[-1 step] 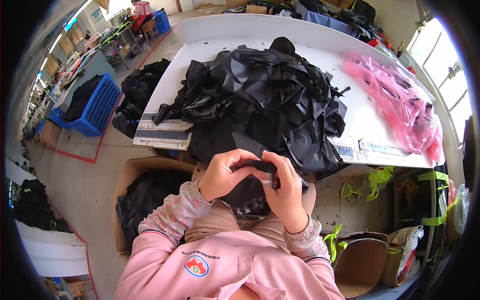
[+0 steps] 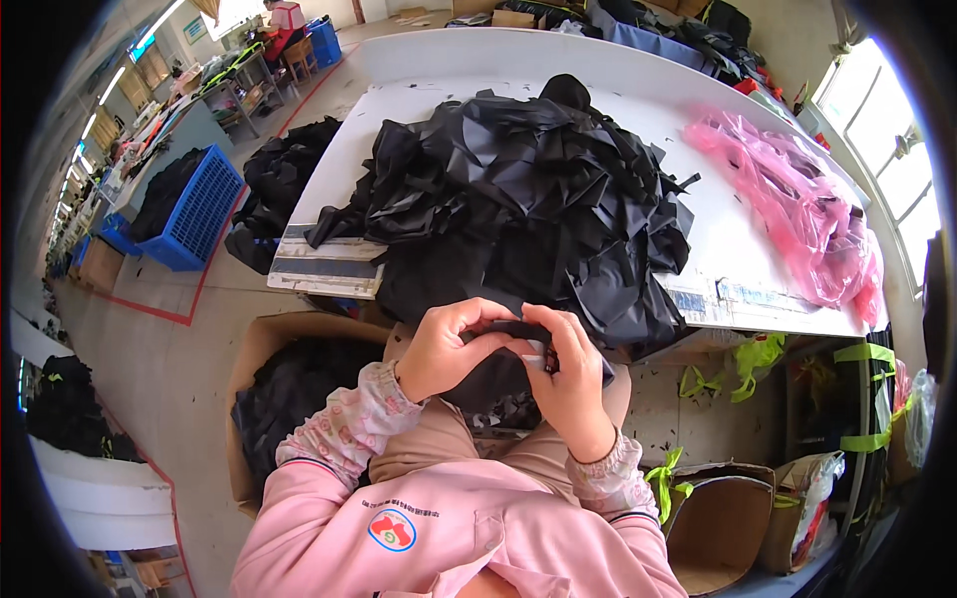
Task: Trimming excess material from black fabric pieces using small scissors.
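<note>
Both my hands meet over my lap, at the near edge of a white table [image 2: 688, 244]. My left hand [image 2: 444, 349] pinches a piece of black fabric [image 2: 488, 384] with thumb and forefinger. Close against it, my right hand [image 2: 570, 384] grips the same piece with bent fingers. A small whitish thing shows at the right fingers; whether it is worn or held cannot be told. The fabric droops below my hands, its far part merging with the others. Beyond it, a large heap of crumpled black fabric pieces [image 2: 528, 179] covers the table's middle and hangs over its near edge.
A pink plastic bag [image 2: 783, 204] lies on the table's right. Left of my legs stands a cardboard box [image 2: 242, 364] of black fabric. A blue crate [image 2: 204, 214] is farther left. Yellow-green strips [image 2: 758, 361] hang right, above another cardboard box [image 2: 723, 518]. Far off sits a person [image 2: 286, 18].
</note>
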`<act>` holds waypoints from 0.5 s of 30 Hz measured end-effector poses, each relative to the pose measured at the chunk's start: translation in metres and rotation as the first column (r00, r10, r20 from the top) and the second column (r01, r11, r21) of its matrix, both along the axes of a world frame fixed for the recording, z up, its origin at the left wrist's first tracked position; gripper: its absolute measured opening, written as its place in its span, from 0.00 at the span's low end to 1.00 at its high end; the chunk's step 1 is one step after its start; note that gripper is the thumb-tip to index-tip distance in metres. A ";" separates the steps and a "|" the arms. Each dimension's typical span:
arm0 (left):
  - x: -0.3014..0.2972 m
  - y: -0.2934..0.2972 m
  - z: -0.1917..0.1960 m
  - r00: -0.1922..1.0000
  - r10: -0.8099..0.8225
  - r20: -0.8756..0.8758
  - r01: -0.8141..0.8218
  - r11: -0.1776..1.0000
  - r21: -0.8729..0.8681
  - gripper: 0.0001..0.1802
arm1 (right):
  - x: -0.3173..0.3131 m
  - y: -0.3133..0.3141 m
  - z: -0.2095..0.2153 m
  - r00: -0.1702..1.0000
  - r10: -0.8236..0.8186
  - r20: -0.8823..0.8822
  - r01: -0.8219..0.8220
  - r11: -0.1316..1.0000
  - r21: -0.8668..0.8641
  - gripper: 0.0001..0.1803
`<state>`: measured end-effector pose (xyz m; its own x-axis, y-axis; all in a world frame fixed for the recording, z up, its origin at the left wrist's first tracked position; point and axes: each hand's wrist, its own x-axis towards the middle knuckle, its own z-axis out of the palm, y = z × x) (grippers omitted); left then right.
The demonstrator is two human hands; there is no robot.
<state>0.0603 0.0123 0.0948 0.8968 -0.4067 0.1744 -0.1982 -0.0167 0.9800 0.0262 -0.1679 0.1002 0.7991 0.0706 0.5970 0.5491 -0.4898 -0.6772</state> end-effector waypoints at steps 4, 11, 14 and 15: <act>-0.002 0.004 0.004 0.992 0.074 0.107 -0.079 0.996 0.047 0.09 | 0.001 0.000 -0.004 0.996 0.020 -0.092 -0.016 0.999 0.042 0.17; 0.009 0.011 0.007 0.771 0.066 0.634 -0.235 0.954 0.187 0.08 | 0.005 -0.008 0.005 0.983 0.087 -0.161 -0.068 0.990 0.123 0.07; 0.012 0.010 -0.004 0.974 -0.093 0.205 0.129 0.977 -0.170 0.07 | 0.008 -0.012 0.005 0.976 0.159 -0.151 -0.137 0.980 0.145 0.07; 0.011 0.009 -0.008 0.974 -0.094 0.206 0.130 0.977 -0.169 0.07 | 0.009 -0.013 0.005 0.970 0.193 -0.145 -0.170 0.973 0.159 0.07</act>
